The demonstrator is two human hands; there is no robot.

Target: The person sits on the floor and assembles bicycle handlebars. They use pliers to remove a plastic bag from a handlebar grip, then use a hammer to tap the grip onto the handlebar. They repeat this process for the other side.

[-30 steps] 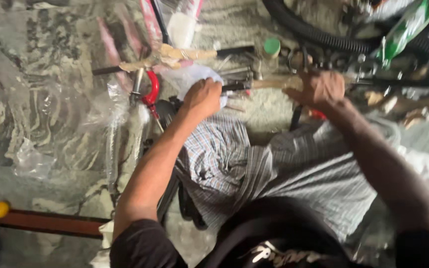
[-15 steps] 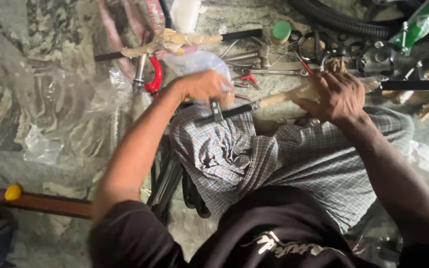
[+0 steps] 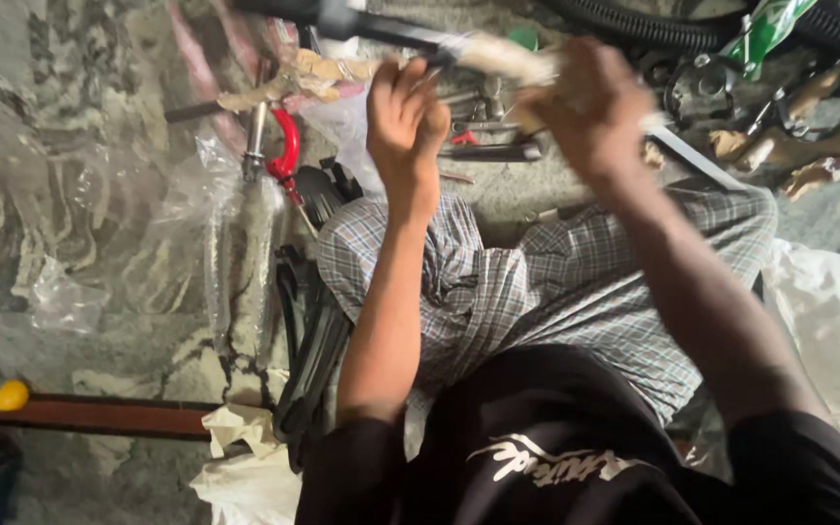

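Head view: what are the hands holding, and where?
Both grip a long dark bar: left hand beside its pale wrapped section, right hand around that wrapping.

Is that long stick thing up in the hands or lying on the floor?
Up in the hands: the left hand and right hand both grip the long bar, above the floor.

We count: hands 2 – left hand point(image 3: 405, 107), right hand point(image 3: 585, 117) | bar point(image 3: 391, 29) 1 | red clamp point(image 3: 287, 146) 1 | yellow ball point(image 3: 13, 395) 1

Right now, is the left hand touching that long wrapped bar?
Touching. The head view shows the left hand with its fingers curled against the long bar near its pale wrapping.
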